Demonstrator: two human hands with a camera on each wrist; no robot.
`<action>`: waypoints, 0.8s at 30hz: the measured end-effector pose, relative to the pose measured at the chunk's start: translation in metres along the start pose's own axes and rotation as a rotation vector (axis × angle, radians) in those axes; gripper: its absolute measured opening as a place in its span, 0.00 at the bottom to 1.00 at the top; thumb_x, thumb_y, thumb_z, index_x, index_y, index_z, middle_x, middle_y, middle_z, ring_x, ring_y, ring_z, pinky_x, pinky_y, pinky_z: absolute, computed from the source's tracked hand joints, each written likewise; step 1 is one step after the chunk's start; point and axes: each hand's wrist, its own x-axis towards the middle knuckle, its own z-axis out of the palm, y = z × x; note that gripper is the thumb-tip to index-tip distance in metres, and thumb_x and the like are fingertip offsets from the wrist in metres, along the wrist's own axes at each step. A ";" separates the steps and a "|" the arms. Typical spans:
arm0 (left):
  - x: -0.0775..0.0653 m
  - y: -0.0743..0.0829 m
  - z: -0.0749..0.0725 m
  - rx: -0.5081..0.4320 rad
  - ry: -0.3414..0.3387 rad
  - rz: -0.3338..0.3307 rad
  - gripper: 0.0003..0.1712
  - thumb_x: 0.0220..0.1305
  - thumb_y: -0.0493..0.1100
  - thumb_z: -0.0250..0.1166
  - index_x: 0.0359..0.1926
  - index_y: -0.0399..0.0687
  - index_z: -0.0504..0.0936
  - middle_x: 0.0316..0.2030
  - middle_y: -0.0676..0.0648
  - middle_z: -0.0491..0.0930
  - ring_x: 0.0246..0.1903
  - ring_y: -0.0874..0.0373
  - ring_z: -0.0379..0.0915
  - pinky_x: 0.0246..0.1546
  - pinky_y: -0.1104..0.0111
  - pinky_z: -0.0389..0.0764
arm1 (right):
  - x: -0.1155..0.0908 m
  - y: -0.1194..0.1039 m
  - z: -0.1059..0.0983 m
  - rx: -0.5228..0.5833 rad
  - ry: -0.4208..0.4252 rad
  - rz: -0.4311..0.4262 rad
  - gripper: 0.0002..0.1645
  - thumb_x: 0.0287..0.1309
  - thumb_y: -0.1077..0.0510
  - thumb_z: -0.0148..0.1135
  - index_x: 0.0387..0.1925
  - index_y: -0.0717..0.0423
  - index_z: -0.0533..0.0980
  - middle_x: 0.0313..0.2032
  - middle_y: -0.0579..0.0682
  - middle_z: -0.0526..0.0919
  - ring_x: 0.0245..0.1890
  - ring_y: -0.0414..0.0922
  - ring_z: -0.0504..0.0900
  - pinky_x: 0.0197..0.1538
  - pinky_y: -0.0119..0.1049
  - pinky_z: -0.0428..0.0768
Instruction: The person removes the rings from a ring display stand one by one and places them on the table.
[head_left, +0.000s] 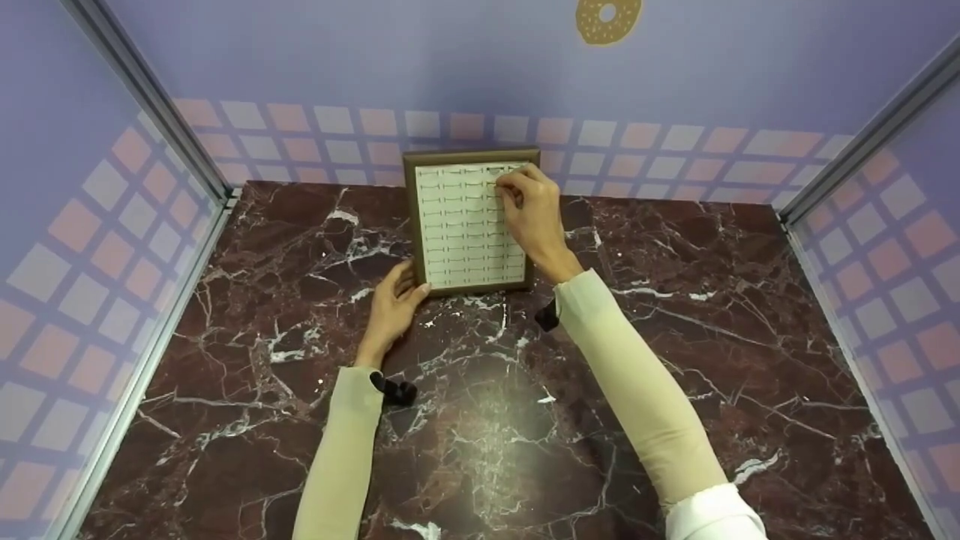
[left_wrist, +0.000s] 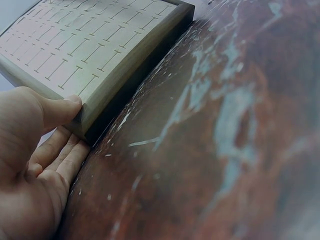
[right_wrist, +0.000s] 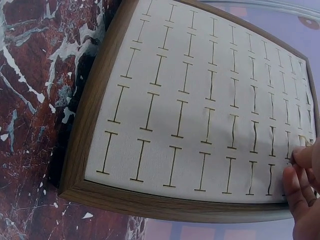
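A jewelry display tray [head_left: 472, 225] with a brown wood-look frame and a white pad, cut with rows of I-shaped slits, stands tilted near the back wall. My left hand [head_left: 394, 304] grips its lower left corner. In the left wrist view the thumb [left_wrist: 67, 107] presses on the front of the frame, with the other fingers behind and below the corner. At the pad's upper right, my right hand [head_left: 536, 210] has thumb and fingers pinched together by the slits. A small gold-coloured ring [right_wrist: 306, 141] shows at those fingertips, mostly hidden by them.
The tray's lower edge meets a dark red marble-patterned tabletop [head_left: 480, 420] with white veins. Behind it rises a lilac wall [head_left: 337, 60] with pink and white squares and a donut picture [head_left: 589, 30]. Side panels with metal edge strips [head_left: 150, 90] close in left and right.
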 end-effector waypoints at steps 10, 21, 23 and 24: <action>0.000 0.001 0.000 0.011 -0.008 -0.009 0.33 0.74 0.31 0.66 0.76 0.33 0.68 0.70 0.28 0.73 0.72 0.36 0.70 0.78 0.54 0.73 | -0.002 0.001 -0.009 -0.001 -0.029 -0.020 0.06 0.65 0.70 0.69 0.37 0.63 0.89 0.38 0.54 0.88 0.35 0.47 0.85 0.38 0.30 0.84; 0.000 0.001 -0.002 0.025 -0.019 -0.016 0.33 0.74 0.31 0.66 0.76 0.32 0.67 0.71 0.28 0.72 0.73 0.36 0.69 0.79 0.54 0.72 | -0.005 -0.001 -0.020 -0.006 -0.055 -0.045 0.08 0.65 0.72 0.66 0.39 0.64 0.90 0.40 0.57 0.90 0.41 0.51 0.89 0.49 0.35 0.90; 0.000 0.001 -0.001 0.024 -0.015 -0.019 0.32 0.74 0.31 0.66 0.75 0.32 0.68 0.71 0.29 0.72 0.73 0.36 0.69 0.79 0.55 0.72 | -0.007 -0.002 -0.022 -0.008 -0.061 -0.046 0.07 0.65 0.71 0.68 0.39 0.64 0.89 0.40 0.57 0.90 0.41 0.52 0.89 0.47 0.35 0.90; 0.000 0.001 -0.001 0.025 -0.014 -0.022 0.32 0.74 0.31 0.66 0.75 0.33 0.68 0.70 0.29 0.73 0.73 0.37 0.69 0.79 0.55 0.72 | -0.008 -0.002 -0.023 -0.010 -0.063 -0.045 0.06 0.66 0.71 0.68 0.39 0.64 0.90 0.39 0.57 0.90 0.40 0.51 0.88 0.46 0.35 0.89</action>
